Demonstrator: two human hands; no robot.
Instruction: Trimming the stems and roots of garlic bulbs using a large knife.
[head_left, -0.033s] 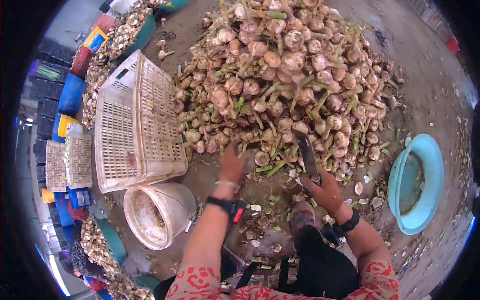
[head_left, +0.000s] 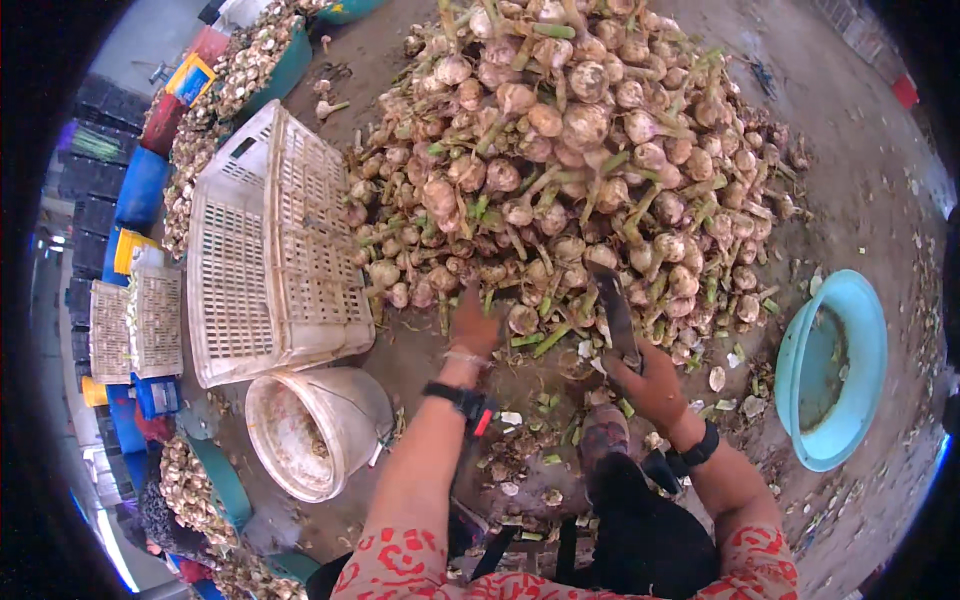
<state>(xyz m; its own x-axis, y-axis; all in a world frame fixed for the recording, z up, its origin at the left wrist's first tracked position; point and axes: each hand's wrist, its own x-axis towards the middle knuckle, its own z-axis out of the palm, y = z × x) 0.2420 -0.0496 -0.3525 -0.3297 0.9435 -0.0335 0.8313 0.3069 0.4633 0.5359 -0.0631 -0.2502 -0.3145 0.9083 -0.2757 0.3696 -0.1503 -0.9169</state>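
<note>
A big heap of garlic bulbs (head_left: pixel 585 120) with green and dried stems lies on the floor in front of me. My left hand (head_left: pixel 474 322) reaches to its lower edge, fingers apart and somewhat blurred, with no bulb visible in it. My right hand (head_left: pixel 648 385) grips a knife (head_left: pixel 612 300) with a broad dark blade, its tip up against the heap. Cut stems (head_left: pixel 550 340) and peel scraps are strewn below my hands, around my shoe (head_left: pixel 605 430).
White slatted crates (head_left: pixel 230 260) and a pale bucket (head_left: pixel 295 435) stand left of me, a turquoise basin (head_left: pixel 830 370) right. Along the left are tubs of garlic (head_left: pixel 195 480), blue drums (head_left: pixel 145 190) and a person's dark-haired head (head_left: pixel 160 510). Peel litters the floor (head_left: pixel 830 200).
My left hand has shifted slightly to the right at the edge of the heap. My right hand with the knife is almost unchanged.
</note>
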